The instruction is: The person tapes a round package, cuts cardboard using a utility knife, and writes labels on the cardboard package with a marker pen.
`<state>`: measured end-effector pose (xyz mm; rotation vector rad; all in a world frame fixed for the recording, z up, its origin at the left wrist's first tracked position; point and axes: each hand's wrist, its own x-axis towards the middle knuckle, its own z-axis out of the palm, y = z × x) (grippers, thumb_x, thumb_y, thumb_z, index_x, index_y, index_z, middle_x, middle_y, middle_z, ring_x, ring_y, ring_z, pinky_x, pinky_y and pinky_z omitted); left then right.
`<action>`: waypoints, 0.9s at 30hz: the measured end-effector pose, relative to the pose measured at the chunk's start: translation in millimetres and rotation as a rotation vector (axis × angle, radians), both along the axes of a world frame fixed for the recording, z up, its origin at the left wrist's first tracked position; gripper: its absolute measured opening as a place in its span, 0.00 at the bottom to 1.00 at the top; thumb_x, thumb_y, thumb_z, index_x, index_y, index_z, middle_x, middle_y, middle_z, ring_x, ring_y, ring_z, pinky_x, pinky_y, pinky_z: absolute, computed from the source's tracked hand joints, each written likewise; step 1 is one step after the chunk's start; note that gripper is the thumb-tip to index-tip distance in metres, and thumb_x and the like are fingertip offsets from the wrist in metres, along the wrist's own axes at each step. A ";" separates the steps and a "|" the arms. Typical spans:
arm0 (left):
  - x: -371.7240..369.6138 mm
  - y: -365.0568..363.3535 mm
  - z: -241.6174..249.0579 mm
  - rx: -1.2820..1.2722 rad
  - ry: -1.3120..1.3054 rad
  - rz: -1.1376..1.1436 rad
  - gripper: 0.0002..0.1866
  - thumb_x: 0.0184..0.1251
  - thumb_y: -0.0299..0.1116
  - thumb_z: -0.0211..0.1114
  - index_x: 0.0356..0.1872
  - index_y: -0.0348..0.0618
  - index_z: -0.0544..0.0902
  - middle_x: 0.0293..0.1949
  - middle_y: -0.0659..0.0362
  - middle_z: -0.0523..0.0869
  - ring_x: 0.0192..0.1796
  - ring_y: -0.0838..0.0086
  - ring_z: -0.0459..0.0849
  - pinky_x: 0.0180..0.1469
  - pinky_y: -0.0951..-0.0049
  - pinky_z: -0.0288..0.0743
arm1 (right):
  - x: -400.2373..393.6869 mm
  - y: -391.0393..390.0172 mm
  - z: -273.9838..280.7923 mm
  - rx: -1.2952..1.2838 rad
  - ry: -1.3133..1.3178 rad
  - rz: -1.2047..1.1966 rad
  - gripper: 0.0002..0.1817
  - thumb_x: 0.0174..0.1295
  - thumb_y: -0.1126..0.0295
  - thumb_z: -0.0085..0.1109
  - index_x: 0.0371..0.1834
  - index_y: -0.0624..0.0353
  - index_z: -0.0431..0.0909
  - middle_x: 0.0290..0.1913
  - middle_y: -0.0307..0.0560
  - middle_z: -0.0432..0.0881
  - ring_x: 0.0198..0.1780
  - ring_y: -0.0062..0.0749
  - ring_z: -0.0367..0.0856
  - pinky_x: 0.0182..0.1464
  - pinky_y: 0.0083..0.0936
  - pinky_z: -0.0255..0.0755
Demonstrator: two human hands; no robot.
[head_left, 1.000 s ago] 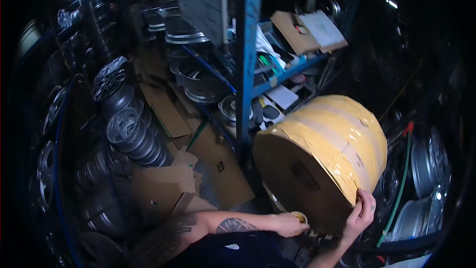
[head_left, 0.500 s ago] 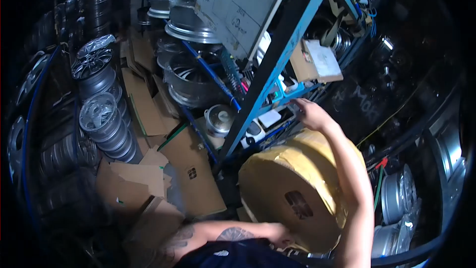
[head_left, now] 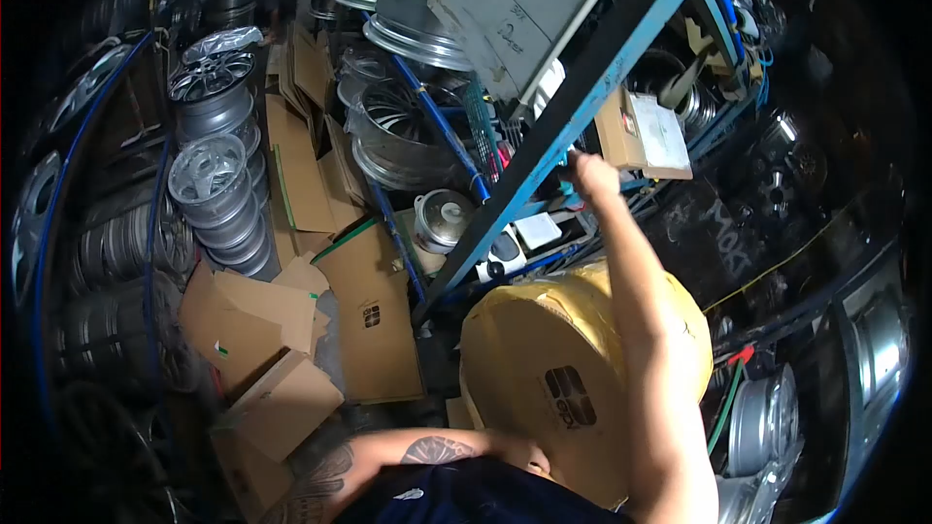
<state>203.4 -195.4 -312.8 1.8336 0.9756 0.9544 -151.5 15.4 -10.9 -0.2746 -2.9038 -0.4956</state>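
Note:
My right hand (head_left: pixel 594 178) reaches over to the shelf rack, its fingers closed around a teal object (head_left: pixel 567 161), mostly hidden by the hand. Below that arm stands a large round package (head_left: pixel 515 349), with a printed brown cardboard face and yellow wrap around its side. My left hand (head_left: pixel 527 454) is low in front of my body, close to the package's cardboard face. Its fingers look curled, and whatever they hold, if anything, cannot be made out.
A blue steel post (head_left: pixel 582 116) rises beside the rack. An open cardboard box (head_left: pixel 641 133) and a lidded pot (head_left: pixel 444 220) are on the shelves. Flattened cardboard (head_left: pixel 364 320) covers the floor at left, near stacked wheel rims (head_left: pixel 223 199). More rims (head_left: pixel 762 417) stand at right.
My right hand has moved forward and up to the rack and closed on the teal object. My left hand stays low by the package. The view has shifted slightly.

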 end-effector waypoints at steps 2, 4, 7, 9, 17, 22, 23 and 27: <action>9.0 6.8 -10.5 -0.048 0.003 -0.088 0.24 0.75 0.45 0.58 0.66 0.48 0.80 0.47 0.45 0.90 0.51 0.51 0.88 0.57 0.54 0.79 | 28.5 3.8 38.8 -0.256 0.096 0.097 0.17 0.65 0.56 0.69 0.41 0.62 0.85 0.37 0.52 0.90 0.41 0.47 0.91 0.44 0.39 0.81; 2.4 2.2 20.9 -0.197 0.153 -0.185 0.21 0.76 0.42 0.57 0.65 0.49 0.80 0.44 0.47 0.90 0.50 0.56 0.89 0.54 0.57 0.80 | 60.5 20.3 72.4 -0.523 0.201 0.144 0.16 0.62 0.60 0.74 0.39 0.64 0.85 0.39 0.51 0.90 0.40 0.39 0.89 0.42 0.34 0.79; -3.4 -23.4 56.5 -0.203 0.160 -0.026 0.21 0.72 0.43 0.60 0.62 0.48 0.82 0.48 0.46 0.90 0.53 0.49 0.87 0.55 0.54 0.80 | 138.0 10.6 110.3 -1.038 0.598 0.378 0.11 0.62 0.66 0.74 0.38 0.60 0.83 0.48 0.46 0.89 0.44 0.26 0.84 0.49 0.26 0.75; 2.8 -22.2 50.5 -0.236 0.212 -0.021 0.22 0.69 0.44 0.61 0.61 0.49 0.83 0.45 0.44 0.90 0.49 0.45 0.89 0.51 0.49 0.82 | 197.3 -5.0 126.6 -1.454 0.834 0.471 0.12 0.65 0.67 0.71 0.47 0.56 0.80 0.51 0.47 0.87 0.48 0.28 0.83 0.52 0.26 0.73; 60.8 -24.7 14.5 -0.290 0.337 0.152 0.20 0.68 0.46 0.60 0.53 0.43 0.77 0.40 0.40 0.90 0.42 0.43 0.90 0.45 0.45 0.83 | 452.5 -203.8 24.0 -1.786 1.098 0.439 0.22 0.70 0.60 0.68 0.56 0.63 0.74 0.25 0.53 0.83 0.24 0.40 0.86 0.26 0.34 0.81; 60.7 -29.6 13.5 -0.195 0.237 0.283 0.21 0.64 0.46 0.66 0.56 0.51 0.80 0.37 0.43 0.90 0.44 0.45 0.90 0.47 0.46 0.82 | 551.7 -283.2 -176.7 -2.214 0.280 -0.128 0.28 0.80 0.62 0.53 0.79 0.61 0.65 0.53 0.39 0.80 0.47 0.20 0.77 0.53 0.21 0.75; 60.3 -29.2 19.0 -0.219 0.288 0.296 0.22 0.64 0.46 0.66 0.57 0.52 0.79 0.37 0.43 0.90 0.44 0.45 0.89 0.48 0.46 0.82 | 569.4 -286.0 -175.3 -2.339 0.264 -0.130 0.35 0.79 0.64 0.55 0.85 0.57 0.54 0.58 0.37 0.76 0.53 0.19 0.73 0.57 0.20 0.71; 81.4 -42.9 42.7 -0.424 0.348 0.369 0.21 0.66 0.46 0.65 0.57 0.53 0.77 0.34 0.42 0.90 0.39 0.41 0.89 0.43 0.44 0.81 | 648.7 -276.9 -193.9 -2.649 0.405 0.013 0.47 0.70 0.78 0.61 0.87 0.58 0.42 0.73 0.45 0.66 0.64 0.25 0.70 0.65 0.20 0.65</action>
